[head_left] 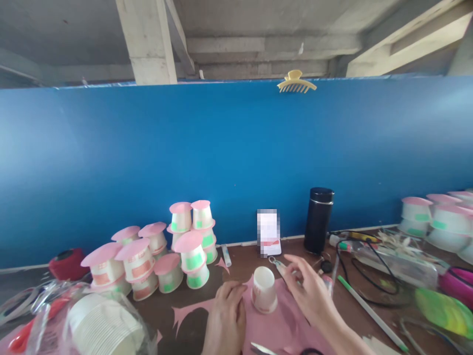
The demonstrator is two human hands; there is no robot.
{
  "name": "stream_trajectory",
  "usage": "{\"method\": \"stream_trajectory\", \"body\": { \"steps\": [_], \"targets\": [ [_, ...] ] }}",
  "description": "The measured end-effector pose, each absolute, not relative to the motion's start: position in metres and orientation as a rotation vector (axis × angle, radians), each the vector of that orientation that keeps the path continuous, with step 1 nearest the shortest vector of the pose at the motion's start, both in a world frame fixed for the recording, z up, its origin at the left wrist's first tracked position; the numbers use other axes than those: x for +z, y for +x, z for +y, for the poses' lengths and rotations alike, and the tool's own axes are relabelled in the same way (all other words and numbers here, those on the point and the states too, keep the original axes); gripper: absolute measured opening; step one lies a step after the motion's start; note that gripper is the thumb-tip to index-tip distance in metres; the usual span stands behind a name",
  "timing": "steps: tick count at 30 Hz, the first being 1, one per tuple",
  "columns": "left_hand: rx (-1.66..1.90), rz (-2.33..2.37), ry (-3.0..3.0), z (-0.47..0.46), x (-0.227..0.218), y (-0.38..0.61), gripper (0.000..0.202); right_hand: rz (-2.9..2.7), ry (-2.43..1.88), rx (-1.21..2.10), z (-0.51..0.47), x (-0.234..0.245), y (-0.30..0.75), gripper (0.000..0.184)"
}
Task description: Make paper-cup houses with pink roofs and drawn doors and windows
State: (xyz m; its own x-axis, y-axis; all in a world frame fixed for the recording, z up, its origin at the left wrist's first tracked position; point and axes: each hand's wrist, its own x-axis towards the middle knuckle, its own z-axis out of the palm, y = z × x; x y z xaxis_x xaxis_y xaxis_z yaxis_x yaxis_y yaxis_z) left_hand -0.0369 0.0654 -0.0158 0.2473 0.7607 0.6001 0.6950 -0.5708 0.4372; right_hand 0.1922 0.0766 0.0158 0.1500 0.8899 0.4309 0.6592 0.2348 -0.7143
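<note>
A white paper cup [264, 288] stands upside down on a pink paper sheet [284, 323] between my hands. My left hand [226, 313] lies on the sheet's left edge beside the cup, fingers flat and close together. To the right of the cup is my right hand [308, 286], its index finger stretched out and thumb apart. Its fingertips are at a slim light-coloured item with a metal ring [273, 260] at its end; whether they touch it I cannot tell. Scissors [261, 349] lie on the paper at the bottom edge, partly out of view.
Stacked cups topped with pink paper discs [190, 244] stand at the left; more stacks [445, 222] are far right. A bag of nested cups [107, 325] lies front left. Behind are a phone-like pixelated object [269, 231] and a black flask [318, 219]. A blue partition [236, 158] closes the back.
</note>
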Motion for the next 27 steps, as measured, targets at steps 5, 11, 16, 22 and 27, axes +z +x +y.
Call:
{"method": "stream_trajectory", "body": {
  "steps": [5, 11, 16, 22, 27],
  "targets": [
    [1.183, 1.435, 2.413, 0.064, -0.015, -0.035, 0.031, -1.740, -1.330, 0.424, 0.064, 0.011, 0.169, 0.066],
    [1.122, 1.416, 2.388, 0.061, -0.009, -0.032, 0.033, -1.543, -1.283, 0.621, 0.062, 0.008, 0.157, 0.071],
    [1.198, 1.440, 2.348, 0.061, -0.008, -0.033, 0.034, -1.344, -1.184, 0.825, 0.066, 0.015, 0.157, 0.060],
    [1.243, 1.522, 2.293, 0.063, -0.008, -0.036, 0.040, -1.084, -1.143, 1.022, 0.071, 0.025, 0.165, 0.054],
    [1.240, 1.521, 2.287, 0.064, -0.012, -0.036, 0.039, -1.002, -1.105, 1.075, 0.072, 0.022, 0.166, 0.054]
  ]
}}
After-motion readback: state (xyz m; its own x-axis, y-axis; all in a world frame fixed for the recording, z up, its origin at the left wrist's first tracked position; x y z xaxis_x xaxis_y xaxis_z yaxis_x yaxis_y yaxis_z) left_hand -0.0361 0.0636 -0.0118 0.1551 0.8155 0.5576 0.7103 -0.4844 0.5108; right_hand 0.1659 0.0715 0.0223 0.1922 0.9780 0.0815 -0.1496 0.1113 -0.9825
